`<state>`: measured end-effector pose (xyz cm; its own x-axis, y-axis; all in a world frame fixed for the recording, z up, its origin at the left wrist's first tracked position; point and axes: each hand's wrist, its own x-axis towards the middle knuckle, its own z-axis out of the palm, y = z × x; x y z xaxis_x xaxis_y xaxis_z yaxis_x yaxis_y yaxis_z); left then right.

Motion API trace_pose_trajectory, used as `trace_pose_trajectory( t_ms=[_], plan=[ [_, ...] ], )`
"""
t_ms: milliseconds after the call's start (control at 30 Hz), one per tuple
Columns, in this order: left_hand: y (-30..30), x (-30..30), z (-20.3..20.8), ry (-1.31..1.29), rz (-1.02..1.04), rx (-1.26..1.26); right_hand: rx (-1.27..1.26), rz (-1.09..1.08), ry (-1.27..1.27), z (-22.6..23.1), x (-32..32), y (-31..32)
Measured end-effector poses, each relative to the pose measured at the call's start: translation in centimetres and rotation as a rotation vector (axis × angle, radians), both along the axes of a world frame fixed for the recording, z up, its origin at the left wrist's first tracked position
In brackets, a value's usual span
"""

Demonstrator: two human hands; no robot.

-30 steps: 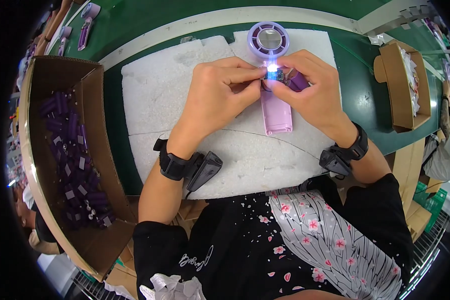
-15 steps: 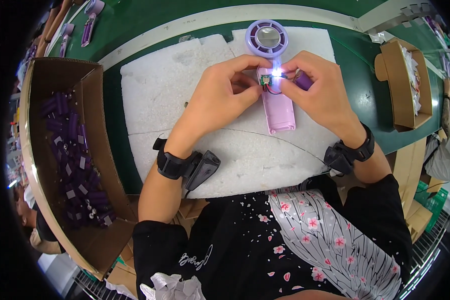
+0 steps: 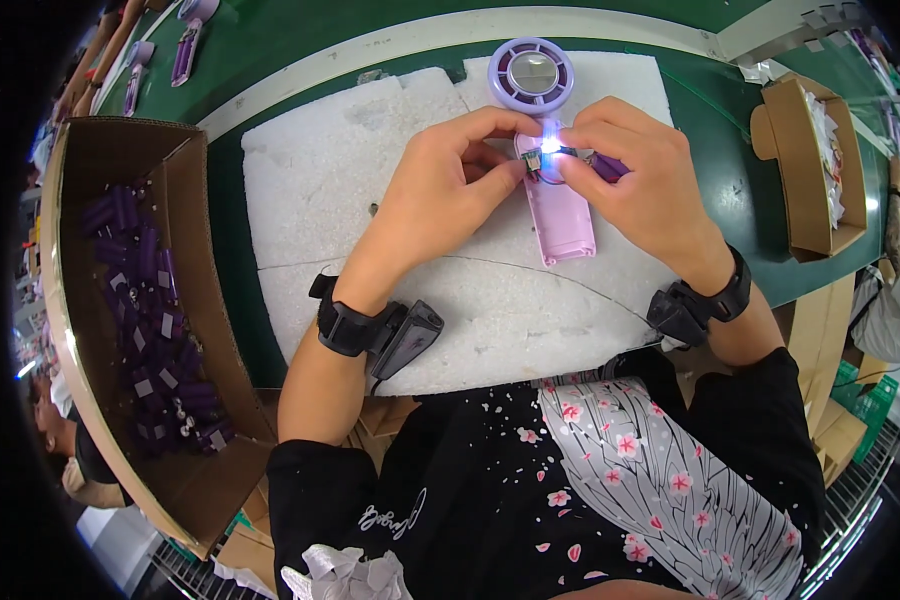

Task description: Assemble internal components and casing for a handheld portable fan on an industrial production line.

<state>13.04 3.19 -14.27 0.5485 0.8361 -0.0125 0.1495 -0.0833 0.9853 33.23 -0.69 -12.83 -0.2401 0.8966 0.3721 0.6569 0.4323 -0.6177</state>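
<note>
swung slightly right, the open handle (image 3: 563, 225) looks pale pink and hollow.

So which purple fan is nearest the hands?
The fan on the white foam board, near the left hand and right hand; the other two fans lie farther, upper left.

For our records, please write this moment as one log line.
left hand: at circuit board | right hand: by purple cylinder | light: glowing | fan: on white foam

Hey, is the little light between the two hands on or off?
On: the light glows blue-white between the left hand and right hand.
</note>
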Motion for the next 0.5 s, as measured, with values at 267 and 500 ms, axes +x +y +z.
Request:
trace_pose_trajectory(
  t_ms=[267,500],
  plan=[
    [-0.06,-0.18,0.21,-0.011,0.006,-0.014,0.093,0.022,-0.066,-0.10,-0.22,-0.04],
    [-0.12,-0.25,0.15,-0.023,0.004,-0.009,0.108,0.012,-0.100,-0.07,-0.37,-0.10]
  ],
)
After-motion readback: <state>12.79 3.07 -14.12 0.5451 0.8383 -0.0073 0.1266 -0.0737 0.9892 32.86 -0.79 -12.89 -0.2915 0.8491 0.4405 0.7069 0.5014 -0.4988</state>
